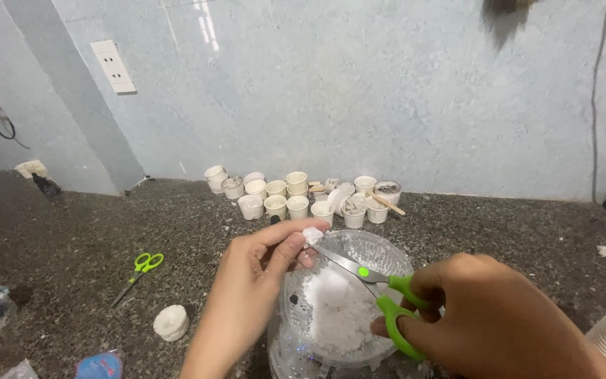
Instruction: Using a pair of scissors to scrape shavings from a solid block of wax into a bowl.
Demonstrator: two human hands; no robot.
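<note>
Two hands over bowl, left pinching white lump, right gripping scissors.

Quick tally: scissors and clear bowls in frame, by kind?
Green-handled scissors: 2, one pair in the right hand at, one lying on the counter
Clear plastic bowl: 1
Total: 3
</note>
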